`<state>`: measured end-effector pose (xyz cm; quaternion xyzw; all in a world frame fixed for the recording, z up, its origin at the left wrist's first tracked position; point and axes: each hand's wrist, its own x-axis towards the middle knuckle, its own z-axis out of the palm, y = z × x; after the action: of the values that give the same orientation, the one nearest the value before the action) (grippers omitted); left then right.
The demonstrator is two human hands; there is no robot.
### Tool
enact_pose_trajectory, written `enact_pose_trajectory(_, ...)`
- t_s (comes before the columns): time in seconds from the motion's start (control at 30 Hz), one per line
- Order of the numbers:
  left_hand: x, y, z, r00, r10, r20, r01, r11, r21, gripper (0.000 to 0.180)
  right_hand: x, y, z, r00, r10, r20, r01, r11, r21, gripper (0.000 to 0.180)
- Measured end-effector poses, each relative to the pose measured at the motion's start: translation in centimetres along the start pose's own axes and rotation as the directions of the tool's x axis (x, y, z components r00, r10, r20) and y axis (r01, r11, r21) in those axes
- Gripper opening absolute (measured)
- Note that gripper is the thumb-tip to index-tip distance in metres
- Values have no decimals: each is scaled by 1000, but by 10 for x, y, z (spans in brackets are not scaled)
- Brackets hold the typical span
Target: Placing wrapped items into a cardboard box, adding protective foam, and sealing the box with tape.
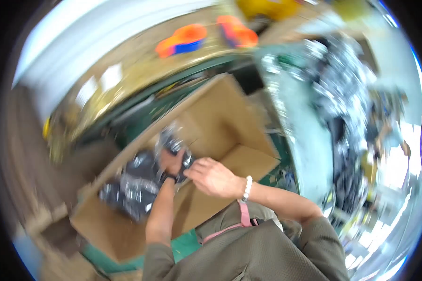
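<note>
Right hand (pixel 213 178) is resting curled fingers at the edge of a dark plastic-wrapped bundle (pixel 169 140); left hand (pixel 172 161) is lying against it. Blur's hiding both grips, can't tell if either is closing on it. Bundle's sitting inside the open carton (pixel 211 112), beside other dark bundles (pixel 138 185). Step's looking like arranging contents; next move's probably calling for firm hold on slick film. Beyond, green surface (pixel 297 140) is carrying a clear-wrapped pile (pixel 342 79).

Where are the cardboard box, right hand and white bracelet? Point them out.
Cardboard box (pixel 210 117): head view, bare inner surface.
Right hand (pixel 215 179): head view, its back.
White bracelet (pixel 247 188): head view, wrist beads.
</note>
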<state>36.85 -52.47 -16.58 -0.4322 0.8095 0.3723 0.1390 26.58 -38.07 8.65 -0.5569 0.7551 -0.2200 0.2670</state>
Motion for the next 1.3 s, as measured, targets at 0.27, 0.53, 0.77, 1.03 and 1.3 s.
enact_pose_trajectory(0.27, 21, -66, 16, 948, -318, -3, 313, 933, 176, 112, -230, 91, -68, 477, 461, -748, -443, 861, 248, 25)
enact_pose_trajectory(0.53, -1, 69, -144, 825, 214, -522, -190, 977, 101, 29, -480, 407, -117, -62, 663, -746, -846, 361, 392, 79)
enact_pose_trajectory(0.77, -201, 572, 118, 399, 912, 94, -911, 382, 155, 17, -541, 574, -113, -72, 893, -445, -902, 132, 412, 70)
enact_pose_trajectory(1.03, -158, 718, 416, 460, 826, 326, -859, 320, 400, 30, -516, 511, -95, 24, 872, -489, -535, 424, 731, 67)
enact_pose_trajectory(1.3, -232, 553, 354, 513, 587, 626, -780, 623, 55, 27, -506, 430, -29, -150, 960, -235, -12, 236, 972, 73)
